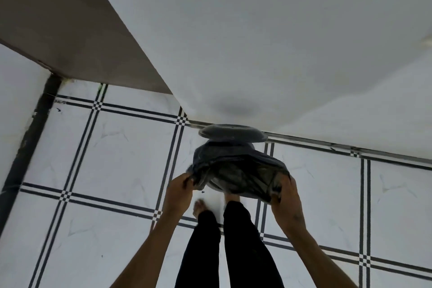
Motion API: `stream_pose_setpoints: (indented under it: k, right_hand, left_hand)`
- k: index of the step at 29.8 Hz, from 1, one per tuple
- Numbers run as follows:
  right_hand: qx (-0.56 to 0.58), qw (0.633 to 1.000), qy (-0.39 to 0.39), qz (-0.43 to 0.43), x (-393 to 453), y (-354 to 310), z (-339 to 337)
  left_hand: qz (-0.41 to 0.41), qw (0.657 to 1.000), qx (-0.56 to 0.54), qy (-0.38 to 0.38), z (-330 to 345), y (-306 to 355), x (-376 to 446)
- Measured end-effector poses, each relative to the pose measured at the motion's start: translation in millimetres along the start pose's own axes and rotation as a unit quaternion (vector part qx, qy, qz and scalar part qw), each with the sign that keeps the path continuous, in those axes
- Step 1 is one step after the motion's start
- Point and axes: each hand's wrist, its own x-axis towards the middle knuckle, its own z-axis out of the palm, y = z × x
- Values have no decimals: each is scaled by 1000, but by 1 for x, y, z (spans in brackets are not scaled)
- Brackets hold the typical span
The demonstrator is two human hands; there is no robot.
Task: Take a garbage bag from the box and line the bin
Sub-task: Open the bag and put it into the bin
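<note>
A dark translucent garbage bag [238,168] hangs spread open over the bin, whose dark round lid [232,133] stands tilted back against the white wall. My left hand [178,190] pinches the bag's left edge. My right hand [286,196] grips the bag's right edge, fingers curled into the plastic. The bin's body is almost wholly hidden under the bag. The box is not in view.
The bin stands at the foot of a white wall [257,42] on a white tiled floor [105,159] with dark double lines. My legs in black trousers [233,241] and bare feet are just before the bin. A brown panel [70,30] rises at the left.
</note>
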Motion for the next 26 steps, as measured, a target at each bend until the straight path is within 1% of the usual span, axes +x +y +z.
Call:
stream_pose_setpoints:
  k: [2,6,11,15,19,23,24,26]
  right_hand:
    - [-14,1000,-1,-2,17,19,19]
    - [-27,999,-5,27,51,61,66]
    - [-41,997,4,67,72,98,100]
    - [-36,993,29,112,68,120,108]
    - [-55,988,39,137,61,135,106]
    - [-80,990,20,110,70,132,107]
    - [-82,992,8,92,74,129,110]
    - [-88,995,-15,52,84,125,118]
  left_hand:
    - [-16,999,-21,-18,27,-16,31]
    - [-16,999,-24,-42,75,-46,92]
    - [26,998,-31,-45,110,-69,137]
    - [62,994,26,-87,142,-74,154]
    - [61,982,66,-166,177,-68,159]
    - [78,951,173,-244,197,-64,159]
    - [77,944,202,-250,196,-64,161]
    - [74,939,238,-239,192,-67,171]
